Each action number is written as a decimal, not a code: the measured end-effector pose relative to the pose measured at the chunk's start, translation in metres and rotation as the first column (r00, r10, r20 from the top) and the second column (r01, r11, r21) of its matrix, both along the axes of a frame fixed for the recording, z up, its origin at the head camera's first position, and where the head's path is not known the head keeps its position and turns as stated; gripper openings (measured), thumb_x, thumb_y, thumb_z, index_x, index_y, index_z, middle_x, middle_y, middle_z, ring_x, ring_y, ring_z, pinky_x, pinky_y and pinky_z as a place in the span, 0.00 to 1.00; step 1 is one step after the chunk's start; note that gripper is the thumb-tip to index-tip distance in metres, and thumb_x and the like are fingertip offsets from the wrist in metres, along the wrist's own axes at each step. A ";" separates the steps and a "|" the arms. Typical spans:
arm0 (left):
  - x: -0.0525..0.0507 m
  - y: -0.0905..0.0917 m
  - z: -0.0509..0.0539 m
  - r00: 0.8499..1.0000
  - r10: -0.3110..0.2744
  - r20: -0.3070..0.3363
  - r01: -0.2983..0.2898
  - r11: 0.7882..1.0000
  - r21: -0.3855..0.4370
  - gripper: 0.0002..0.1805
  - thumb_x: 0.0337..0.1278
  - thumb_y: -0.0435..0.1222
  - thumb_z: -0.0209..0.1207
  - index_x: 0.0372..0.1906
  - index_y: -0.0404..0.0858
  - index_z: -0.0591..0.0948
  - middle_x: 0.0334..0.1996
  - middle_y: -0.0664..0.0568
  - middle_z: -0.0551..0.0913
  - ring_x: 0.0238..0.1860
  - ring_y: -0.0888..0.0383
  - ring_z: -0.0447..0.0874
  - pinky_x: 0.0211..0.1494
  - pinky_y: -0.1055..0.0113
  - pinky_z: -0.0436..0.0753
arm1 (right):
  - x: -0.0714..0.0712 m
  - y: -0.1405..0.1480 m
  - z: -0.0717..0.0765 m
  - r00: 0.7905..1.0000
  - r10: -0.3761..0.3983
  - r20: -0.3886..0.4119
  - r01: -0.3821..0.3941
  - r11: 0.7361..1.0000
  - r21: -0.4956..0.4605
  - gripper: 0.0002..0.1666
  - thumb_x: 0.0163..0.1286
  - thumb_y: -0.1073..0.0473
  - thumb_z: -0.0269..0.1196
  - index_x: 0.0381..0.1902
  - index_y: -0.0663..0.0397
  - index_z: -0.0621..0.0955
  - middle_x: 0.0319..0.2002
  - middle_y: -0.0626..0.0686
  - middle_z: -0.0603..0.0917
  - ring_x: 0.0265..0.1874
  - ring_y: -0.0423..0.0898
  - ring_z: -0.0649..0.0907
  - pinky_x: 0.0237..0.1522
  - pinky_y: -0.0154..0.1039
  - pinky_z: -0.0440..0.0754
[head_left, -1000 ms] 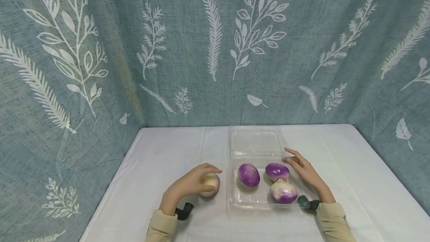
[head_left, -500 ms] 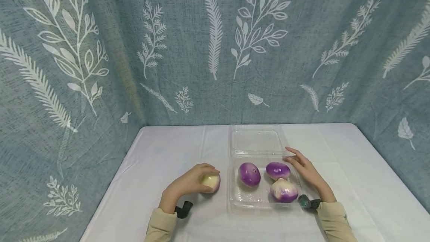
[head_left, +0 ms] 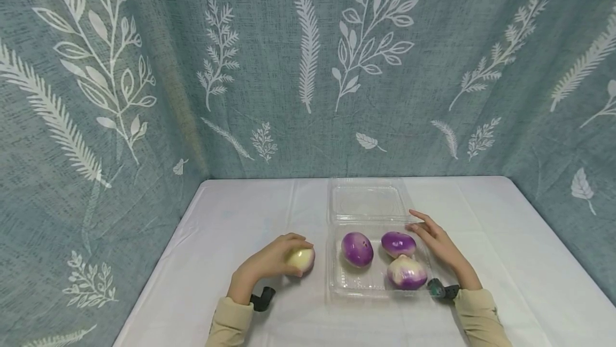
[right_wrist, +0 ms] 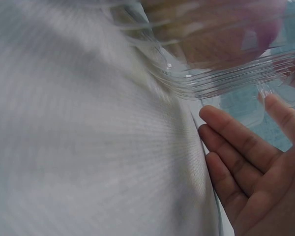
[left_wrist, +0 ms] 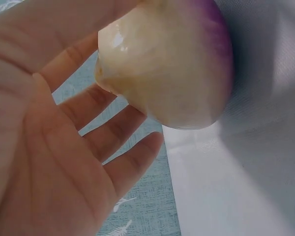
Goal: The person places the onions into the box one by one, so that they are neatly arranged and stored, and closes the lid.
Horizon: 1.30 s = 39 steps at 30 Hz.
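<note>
My left hand (head_left: 271, 259) holds a cream-and-purple turnip (head_left: 301, 260) between thumb and fingers, left of a clear plastic clamshell box (head_left: 358, 286). Up close in the left wrist view, the turnip (left_wrist: 172, 69) has its pale, pointed end toward the palm; the ring and little fingers are spread. Three more turnips lie in the box: a purple one (head_left: 357, 249) at left, another purple one (head_left: 398, 244) at back right, and a pale-topped one (head_left: 407, 273) at front right. My right hand (head_left: 439, 244) rests at the box's right edge, its fingers (right_wrist: 241, 135) extended along the ridged wall.
The box's lid (head_left: 367, 200) lies folded back flat behind its base. A white cloth (head_left: 486, 229) covers the table. Patterned blue-green curtains (head_left: 269, 69) stand behind it and at both sides. Each wrist carries a small black camera (head_left: 262, 299).
My left fingers have closed around the turnip, which has turned so that more of its pale end shows. My right hand and the box stay in place.
</note>
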<state>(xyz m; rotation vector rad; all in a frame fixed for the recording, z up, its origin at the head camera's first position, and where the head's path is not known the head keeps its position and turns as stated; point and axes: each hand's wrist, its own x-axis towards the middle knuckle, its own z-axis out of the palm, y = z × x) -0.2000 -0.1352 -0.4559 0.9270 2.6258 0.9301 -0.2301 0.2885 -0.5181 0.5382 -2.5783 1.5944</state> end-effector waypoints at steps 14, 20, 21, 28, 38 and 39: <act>0.000 0.000 0.003 0.999 0.004 -0.048 -0.003 1.000 0.025 0.30 0.44 0.40 0.69 0.56 0.37 0.76 0.54 0.45 0.75 0.57 0.47 0.72 0.61 0.51 0.71 | 0.001 0.000 0.000 1.000 -0.013 0.012 0.013 1.000 0.000 0.27 0.74 0.55 0.48 0.68 0.55 0.61 0.49 0.64 0.81 0.47 0.28 0.77 0.52 0.18 0.65; 0.001 0.001 0.005 0.998 0.014 -0.065 -0.009 0.997 0.074 0.30 0.45 0.42 0.68 0.56 0.38 0.76 0.53 0.47 0.77 0.56 0.50 0.73 0.59 0.54 0.73 | 0.001 0.001 0.000 1.000 -0.005 0.011 0.005 1.000 0.005 0.27 0.74 0.56 0.48 0.68 0.54 0.61 0.49 0.63 0.81 0.47 0.28 0.77 0.53 0.18 0.65; 0.001 0.002 0.005 0.998 0.016 -0.065 -0.010 0.997 0.082 0.30 0.45 0.42 0.68 0.56 0.38 0.76 0.53 0.48 0.77 0.56 0.50 0.73 0.59 0.54 0.73 | 0.001 0.001 0.000 1.000 -0.004 0.011 0.004 1.000 0.011 0.27 0.74 0.55 0.47 0.69 0.54 0.60 0.49 0.63 0.81 0.47 0.28 0.77 0.53 0.18 0.64; 0.003 0.004 0.012 0.998 0.037 -0.048 -0.031 0.993 0.115 0.30 0.44 0.42 0.69 0.57 0.40 0.76 0.55 0.49 0.76 0.58 0.50 0.72 0.61 0.53 0.72 | 0.000 0.000 0.001 1.000 -0.010 0.008 0.010 1.000 0.010 0.27 0.74 0.56 0.47 0.68 0.55 0.60 0.49 0.64 0.80 0.47 0.26 0.76 0.53 0.18 0.65; 0.006 0.005 0.018 0.994 0.043 -0.104 -0.030 0.991 0.128 0.31 0.44 0.46 0.69 0.57 0.43 0.76 0.56 0.51 0.75 0.60 0.52 0.71 0.64 0.53 0.69 | 0.000 0.001 0.000 1.000 -0.001 0.008 0.001 1.000 0.007 0.27 0.74 0.56 0.47 0.69 0.54 0.60 0.49 0.63 0.81 0.47 0.26 0.76 0.53 0.18 0.64; 0.007 0.006 0.019 0.993 0.045 -0.107 -0.030 0.991 0.131 0.31 0.44 0.46 0.68 0.57 0.44 0.76 0.56 0.51 0.75 0.60 0.52 0.71 0.64 0.54 0.69 | 0.000 0.002 0.000 1.000 -0.001 0.009 0.001 1.000 0.006 0.27 0.74 0.56 0.47 0.69 0.54 0.60 0.49 0.63 0.81 0.47 0.26 0.76 0.53 0.18 0.64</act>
